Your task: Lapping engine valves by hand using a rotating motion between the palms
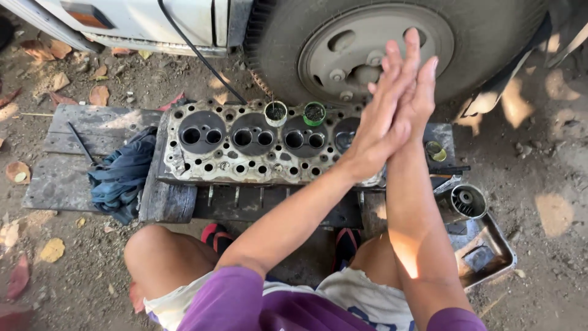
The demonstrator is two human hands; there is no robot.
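While the person squats on bare dirt ground, the left hand and the right hand are pressed flat together, palm against palm, fingers straight and pointing to the far side; neither holds anything. They hover above the right end of a cylinder head, a grey metal casting that lies face up with four round combustion recesses, each showing two valve openings. The cylinder head rests on weathered wooden boards laid on the ground. On its far edge stand two small open tins, a white-rimmed tin and, just to its right, a green-rimmed tin, both holding dark paste. A crumpled dark blue rag lies on the boards just beside the left end of the head. Near right of the hands, a round metal part sits at the edge of a shallow metal tray. A vehicle wheel stands at the far side, behind the hands.
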